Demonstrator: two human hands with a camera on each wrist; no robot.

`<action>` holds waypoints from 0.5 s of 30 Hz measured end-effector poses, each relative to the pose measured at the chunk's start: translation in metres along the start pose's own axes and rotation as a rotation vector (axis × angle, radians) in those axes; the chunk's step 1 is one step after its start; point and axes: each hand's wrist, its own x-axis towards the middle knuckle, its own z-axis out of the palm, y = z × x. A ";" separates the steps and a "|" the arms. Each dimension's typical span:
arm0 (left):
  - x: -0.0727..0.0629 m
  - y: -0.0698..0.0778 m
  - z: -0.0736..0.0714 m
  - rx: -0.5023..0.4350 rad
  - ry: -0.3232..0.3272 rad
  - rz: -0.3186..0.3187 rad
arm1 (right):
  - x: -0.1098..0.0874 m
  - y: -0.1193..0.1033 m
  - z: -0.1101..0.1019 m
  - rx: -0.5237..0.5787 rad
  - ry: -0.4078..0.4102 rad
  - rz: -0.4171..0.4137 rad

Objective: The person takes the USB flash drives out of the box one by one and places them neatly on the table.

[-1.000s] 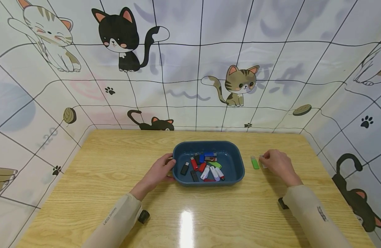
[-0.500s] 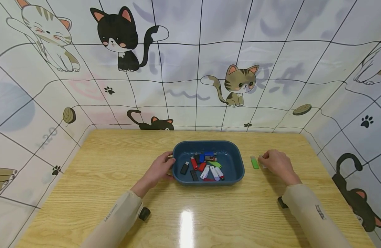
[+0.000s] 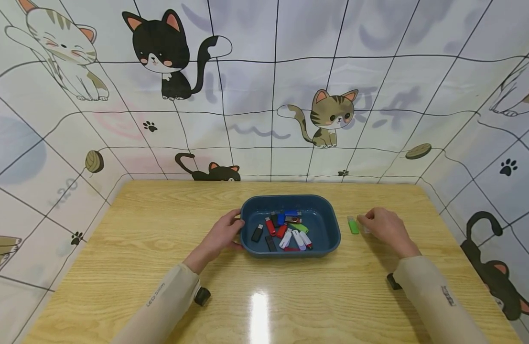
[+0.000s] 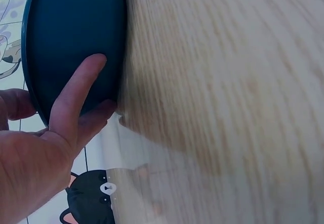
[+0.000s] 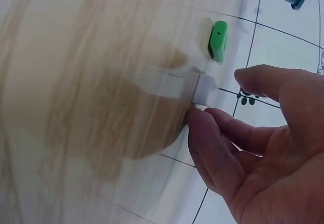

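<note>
My left hand [image 3: 221, 232] holds the left end of a dark blue plastic tub [image 3: 323, 229]. In the left wrist view, its fingers [image 4: 76, 95] lie against the tub's outer wall, with the thumb up at the rim. Several USB sticks lie inside, among them a black one [image 3: 257, 233] and a red one [image 3: 270, 226]. Right of the tub, my right hand [image 3: 385, 229] is low over the table at a white USB stick [image 5: 205, 89]. Its fingertips are beside the stick's near end; the thumb stands apart from it. Close by lies a green USB stick [image 5: 218, 41].
The wooden table [image 3: 174, 205] reaches back to a wall covering [image 3: 255, 134] printed with cats and grid lines. More of this covering stands at both sides. A bright light reflection shows on the table's front part.
Both hands stay nearly where they were, the left at the tub and the right at the white USB stick. The head view has shifted very slightly.
</note>
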 end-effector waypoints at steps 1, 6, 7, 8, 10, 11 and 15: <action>0.000 0.000 0.000 0.000 0.000 0.004 | 0.000 0.000 -0.001 0.005 -0.003 0.003; -0.001 -0.002 0.000 -0.011 0.011 -0.003 | -0.006 0.001 -0.008 0.022 -0.015 0.025; -0.001 -0.002 0.001 -0.012 0.012 -0.004 | -0.007 0.001 -0.010 0.022 -0.017 0.029; 0.000 -0.003 0.001 -0.015 0.013 -0.008 | -0.008 0.001 -0.012 0.022 -0.016 0.030; -0.001 -0.003 0.001 -0.012 0.014 -0.005 | -0.011 -0.002 -0.016 0.018 -0.012 0.026; -0.001 -0.003 0.001 -0.012 0.015 -0.004 | -0.012 -0.004 -0.018 0.017 -0.005 0.017; -0.001 -0.003 0.001 -0.020 0.015 0.000 | -0.017 -0.017 -0.024 0.013 0.036 -0.054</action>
